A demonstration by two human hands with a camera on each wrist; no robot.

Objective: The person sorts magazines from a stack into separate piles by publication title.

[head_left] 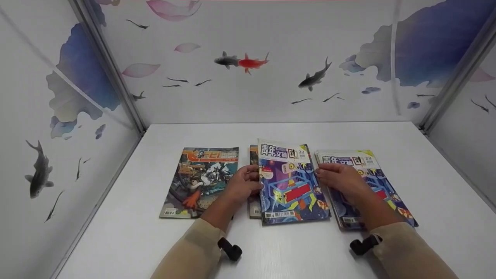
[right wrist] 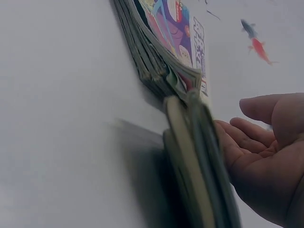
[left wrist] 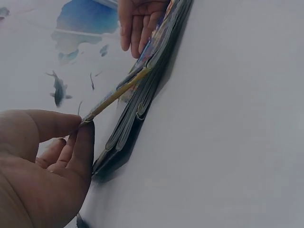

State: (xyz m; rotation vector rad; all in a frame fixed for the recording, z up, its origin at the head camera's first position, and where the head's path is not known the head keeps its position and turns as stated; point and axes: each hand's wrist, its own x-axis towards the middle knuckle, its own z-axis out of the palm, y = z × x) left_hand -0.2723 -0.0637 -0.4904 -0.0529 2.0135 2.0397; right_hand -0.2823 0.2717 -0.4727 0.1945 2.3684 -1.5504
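Observation:
In the head view, a purple-blue magazine [head_left: 288, 182] with a white title band lies tilted over the middle stack. My left hand [head_left: 242, 184] pinches its left edge; the left wrist view shows the thumb and fingers on its yellow spine [left wrist: 116, 95], raised above the magazines [left wrist: 126, 123] beneath. My right hand [head_left: 343, 180] is over the left side of a right-hand stack [head_left: 378, 178] topped by the same cover. Its fingers extend beside the middle magazine, and the right wrist view shows the thumb apart from them, with stacked magazine edges [right wrist: 194, 156] alongside.
Left of the middle stack lies a dark comic magazine [head_left: 201, 182] with an orange title. Part of another cover [head_left: 254, 209] shows under the middle magazine. Printed panels [head_left: 271, 97] with fish enclose the white table [head_left: 116, 201] at the back and sides.

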